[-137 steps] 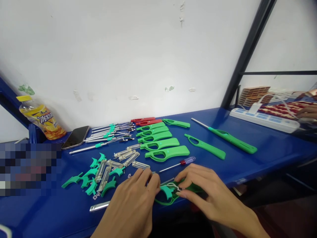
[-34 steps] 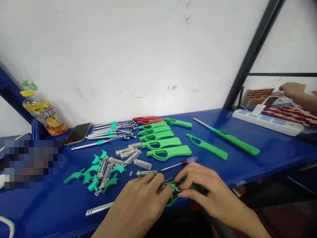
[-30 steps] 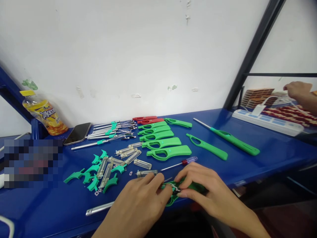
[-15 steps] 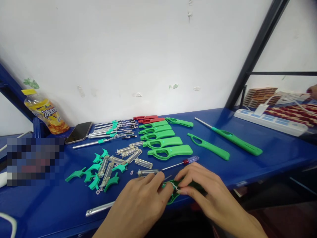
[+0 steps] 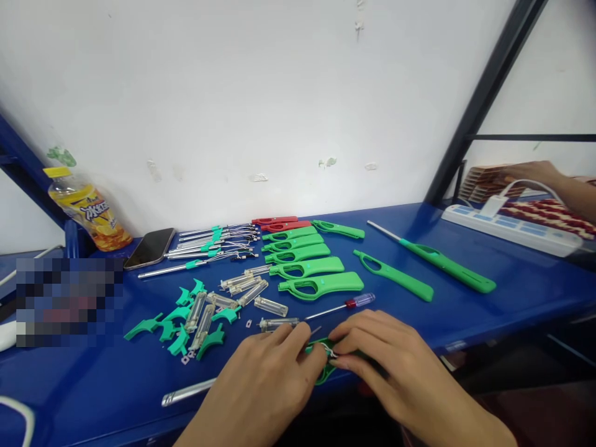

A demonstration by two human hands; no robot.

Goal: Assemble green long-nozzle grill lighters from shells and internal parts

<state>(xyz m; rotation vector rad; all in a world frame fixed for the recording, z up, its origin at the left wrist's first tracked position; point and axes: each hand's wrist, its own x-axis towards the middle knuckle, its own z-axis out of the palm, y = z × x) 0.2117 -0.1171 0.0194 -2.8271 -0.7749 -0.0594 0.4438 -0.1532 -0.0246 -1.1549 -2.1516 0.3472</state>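
Both hands work at a green lighter shell [image 5: 327,374] at the table's front edge. My left hand [image 5: 274,375] is closed round its front end, where a metal lighter tube [image 5: 189,392] sticks out to the left. My right hand [image 5: 388,354] pinches at the inside of the shell beside a thin white wire [image 5: 329,349]; the fingertips partly hide what they grip. Just beyond lie a screwdriver [image 5: 358,302] and a clear fuel tank [image 5: 278,323]. Left of these are more clear tanks [image 5: 270,307] and teal triggers [image 5: 212,341] in a loose pile.
Several green shell halves [image 5: 321,286] and red ones [image 5: 286,226] lie in a row, beside wired metal tubes [image 5: 170,268]. An assembled lighter [image 5: 447,267] rests at right. Behind are a phone [image 5: 149,248], a bottle [image 5: 93,214] and a power strip [image 5: 512,231]. Another person's hand [image 5: 535,174] reaches in at far right.
My hands stay in nearly the same place, with my right fingers shifted slightly at the shell. At far right, the other person's hand and forearm have come further into view, over the stacked brown pieces.
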